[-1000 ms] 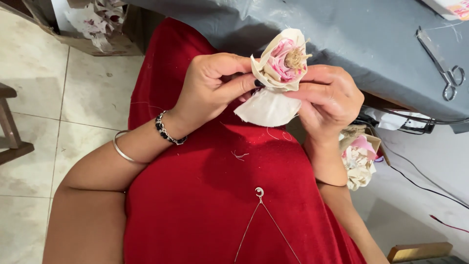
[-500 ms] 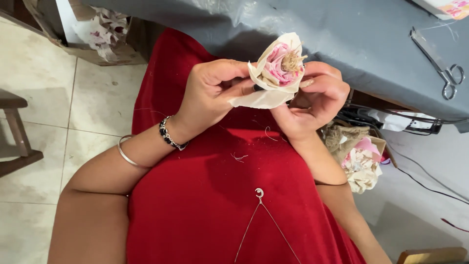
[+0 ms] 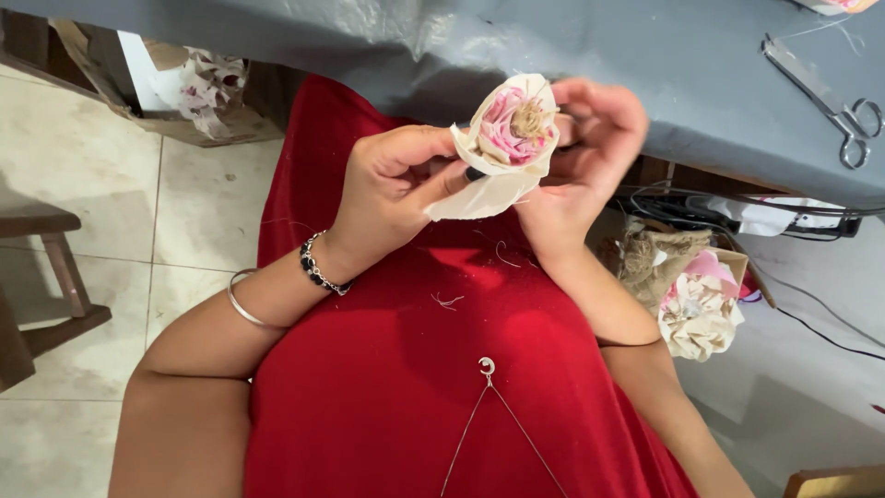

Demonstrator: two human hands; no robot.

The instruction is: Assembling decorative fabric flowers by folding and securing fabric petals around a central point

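A cream fabric flower (image 3: 510, 138) with pink inner petals and a tan twine centre is held up over my red-clad lap. My left hand (image 3: 396, 189) pinches its lower petals and the loose cream flap below, thumb on the fabric. My right hand (image 3: 585, 152) cups the flower from behind and from the right, fingers curled around its back. Both hands hover just in front of the grey table's edge (image 3: 645, 65).
Scissors (image 3: 834, 101) lie on the grey table at the far right. A box with finished fabric flowers (image 3: 696, 309) and burlap sits on the floor to my right, near black cables. Fabric scraps (image 3: 203, 88) fill a box at upper left. A wooden stool (image 3: 46, 277) stands at left.
Both hands and the flower have risen toward the table edge. The right hand has shifted from beside the flower to behind it, and the flower is turned more face-up.
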